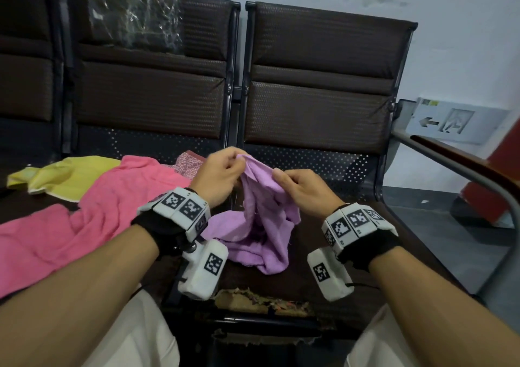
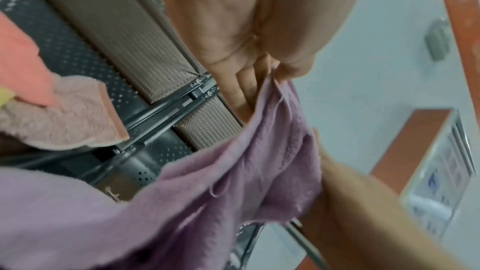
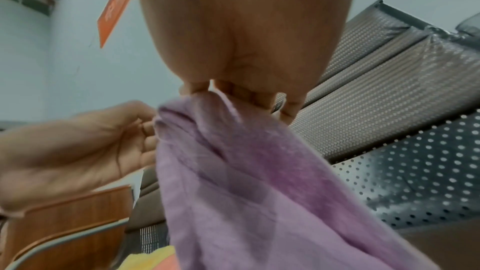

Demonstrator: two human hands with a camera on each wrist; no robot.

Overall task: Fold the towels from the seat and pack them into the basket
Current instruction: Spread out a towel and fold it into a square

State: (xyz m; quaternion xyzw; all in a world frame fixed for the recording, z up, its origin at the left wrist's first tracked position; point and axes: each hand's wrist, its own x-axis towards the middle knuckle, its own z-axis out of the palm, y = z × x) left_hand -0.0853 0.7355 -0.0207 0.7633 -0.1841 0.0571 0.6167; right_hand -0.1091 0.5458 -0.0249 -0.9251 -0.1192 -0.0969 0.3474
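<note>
Lilac terry towel point(image 1: 260, 220) hangs crumpled from both grips, left hand point(image 1: 218, 174) and right hand point(image 1: 305, 190) pinching its top edge above the dark padded seat point(image 1: 318, 279), so unfolding is underway; next, find corners and spread it.

A row of dark brown padded seats point(image 1: 318, 85) with perforated metal backs stood against a pale, scuffed wall point(image 1: 450, 29). Clear plastic wrap point(image 1: 135, 20) covered one backrest. A grey exit sign point(image 1: 450, 123) leaned low against the wall. The floor point(image 1: 439, 226) was grey.
</note>
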